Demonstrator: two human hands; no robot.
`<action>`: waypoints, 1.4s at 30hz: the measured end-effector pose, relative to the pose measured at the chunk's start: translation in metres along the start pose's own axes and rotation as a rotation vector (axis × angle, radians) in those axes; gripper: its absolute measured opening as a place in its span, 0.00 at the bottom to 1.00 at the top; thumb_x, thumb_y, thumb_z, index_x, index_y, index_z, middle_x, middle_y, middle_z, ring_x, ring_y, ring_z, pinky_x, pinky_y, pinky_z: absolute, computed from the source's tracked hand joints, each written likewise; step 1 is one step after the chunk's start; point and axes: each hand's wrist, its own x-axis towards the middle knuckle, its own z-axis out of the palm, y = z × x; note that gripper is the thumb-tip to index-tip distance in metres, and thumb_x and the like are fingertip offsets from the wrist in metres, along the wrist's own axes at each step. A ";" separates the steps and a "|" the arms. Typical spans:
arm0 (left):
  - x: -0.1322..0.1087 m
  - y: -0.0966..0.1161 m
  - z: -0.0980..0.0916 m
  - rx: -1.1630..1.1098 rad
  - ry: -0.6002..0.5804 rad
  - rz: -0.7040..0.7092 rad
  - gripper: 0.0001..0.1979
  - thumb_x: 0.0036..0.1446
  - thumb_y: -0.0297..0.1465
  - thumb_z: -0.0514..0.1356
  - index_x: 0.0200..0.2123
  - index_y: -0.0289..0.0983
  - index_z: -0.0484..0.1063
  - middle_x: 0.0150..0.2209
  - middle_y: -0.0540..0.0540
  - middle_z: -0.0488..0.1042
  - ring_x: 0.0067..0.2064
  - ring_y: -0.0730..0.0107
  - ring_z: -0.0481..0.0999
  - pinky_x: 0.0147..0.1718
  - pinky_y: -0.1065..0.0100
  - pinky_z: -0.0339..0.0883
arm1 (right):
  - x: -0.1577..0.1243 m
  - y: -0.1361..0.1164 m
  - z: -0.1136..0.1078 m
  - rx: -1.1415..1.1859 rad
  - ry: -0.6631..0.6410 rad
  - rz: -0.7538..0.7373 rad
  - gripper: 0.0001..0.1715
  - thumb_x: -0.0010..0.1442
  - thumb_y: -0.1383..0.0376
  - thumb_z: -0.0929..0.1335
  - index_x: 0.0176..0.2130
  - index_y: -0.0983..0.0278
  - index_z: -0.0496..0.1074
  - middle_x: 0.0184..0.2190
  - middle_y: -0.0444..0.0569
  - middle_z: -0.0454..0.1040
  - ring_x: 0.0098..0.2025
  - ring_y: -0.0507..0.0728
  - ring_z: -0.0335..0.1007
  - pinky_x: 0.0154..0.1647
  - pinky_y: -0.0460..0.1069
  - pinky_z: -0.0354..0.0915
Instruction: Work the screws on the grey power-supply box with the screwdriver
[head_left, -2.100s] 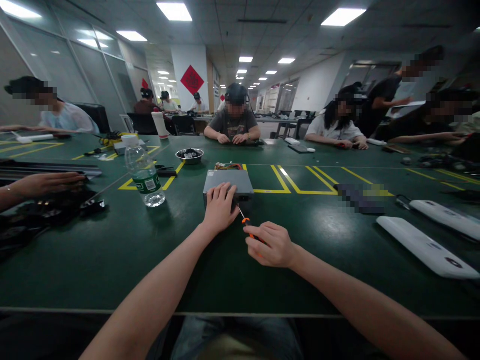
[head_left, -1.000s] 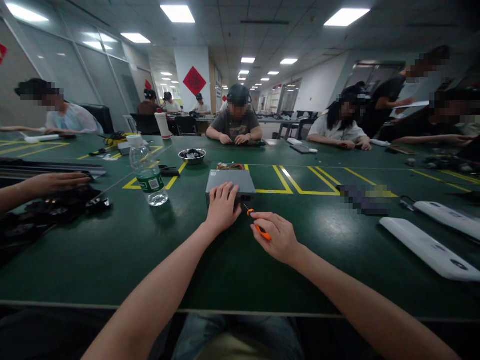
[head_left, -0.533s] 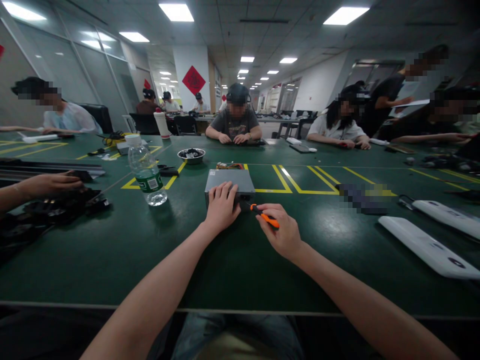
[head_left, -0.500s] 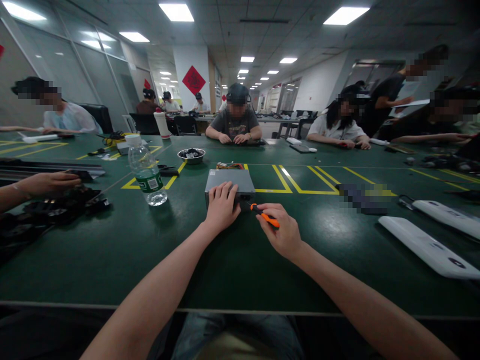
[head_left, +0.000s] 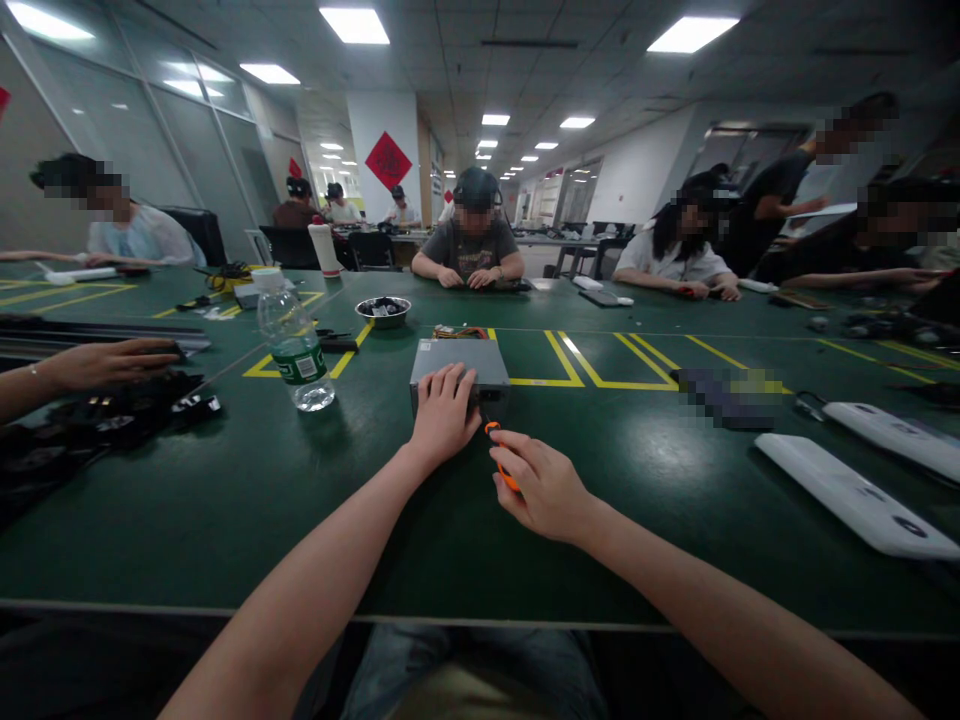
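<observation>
A grey metal computer power supply (head_left: 469, 355) sits on the green table in front of me, with coloured wires at its far side. My left hand (head_left: 444, 408) holds it, fingers spread over the top and thumb side against the near face. In my right hand (head_left: 541, 480) is a screwdriver (head_left: 508, 477) with an orange and black handle, gripped between thumb and fingers. Its dark shaft points up and away at the near face, right beside my left hand. Whether the tip touches a screw is too small to tell.
A water bottle (head_left: 300, 355) and a metal bowl (head_left: 382, 311) of small dark parts stand left of and beyond the power supply. A co-worker's hand (head_left: 112, 365) rests over black parts at far left. White devices (head_left: 855, 490) lie to the right. Several people sit around the table.
My right hand has moved left and slightly nearer me, swinging the screwdriver to a steeper angle. The left hand and power supply stay put. The co-worker's hand at left has shifted right.
</observation>
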 end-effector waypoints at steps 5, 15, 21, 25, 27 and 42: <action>0.000 0.000 0.000 0.004 0.004 0.007 0.25 0.54 0.33 0.52 0.56 0.36 0.57 0.57 0.38 0.59 0.58 0.54 0.55 0.55 0.53 0.46 | 0.000 0.005 -0.005 -0.136 0.010 -0.024 0.12 0.57 0.64 0.65 0.43 0.63 0.66 0.43 0.58 0.71 0.36 0.55 0.70 0.34 0.48 0.64; 0.000 0.000 0.001 0.009 0.004 0.002 0.24 0.54 0.33 0.51 0.55 0.35 0.58 0.57 0.38 0.58 0.58 0.54 0.54 0.55 0.54 0.45 | 0.000 0.000 -0.001 -0.080 -0.060 0.004 0.15 0.56 0.67 0.63 0.45 0.64 0.66 0.49 0.60 0.64 0.51 0.62 0.61 0.45 0.55 0.64; 0.000 0.000 0.002 0.029 0.012 0.017 0.25 0.54 0.33 0.52 0.55 0.35 0.57 0.57 0.38 0.59 0.58 0.54 0.55 0.55 0.54 0.45 | -0.002 0.007 -0.002 -0.141 0.003 -0.021 0.18 0.56 0.71 0.64 0.47 0.59 0.67 0.46 0.55 0.68 0.47 0.57 0.64 0.42 0.50 0.65; -0.001 0.001 0.002 0.034 0.015 0.016 0.25 0.53 0.33 0.53 0.55 0.35 0.57 0.57 0.38 0.59 0.58 0.54 0.55 0.55 0.54 0.46 | -0.002 0.008 -0.003 -0.171 0.037 0.014 0.08 0.55 0.68 0.66 0.39 0.63 0.69 0.41 0.55 0.69 0.42 0.57 0.66 0.39 0.49 0.66; -0.001 0.001 0.001 0.035 0.019 0.017 0.25 0.53 0.33 0.53 0.55 0.35 0.57 0.57 0.38 0.59 0.58 0.54 0.55 0.55 0.54 0.46 | -0.001 0.006 -0.003 -0.166 0.037 0.011 0.10 0.54 0.70 0.65 0.40 0.65 0.68 0.42 0.57 0.68 0.43 0.57 0.66 0.41 0.50 0.66; 0.000 0.000 0.003 0.012 0.023 0.010 0.25 0.54 0.32 0.52 0.55 0.35 0.57 0.57 0.38 0.59 0.58 0.54 0.55 0.55 0.54 0.46 | 0.002 0.004 -0.004 -0.161 0.043 0.037 0.11 0.55 0.70 0.64 0.41 0.66 0.65 0.42 0.58 0.67 0.45 0.59 0.64 0.42 0.53 0.65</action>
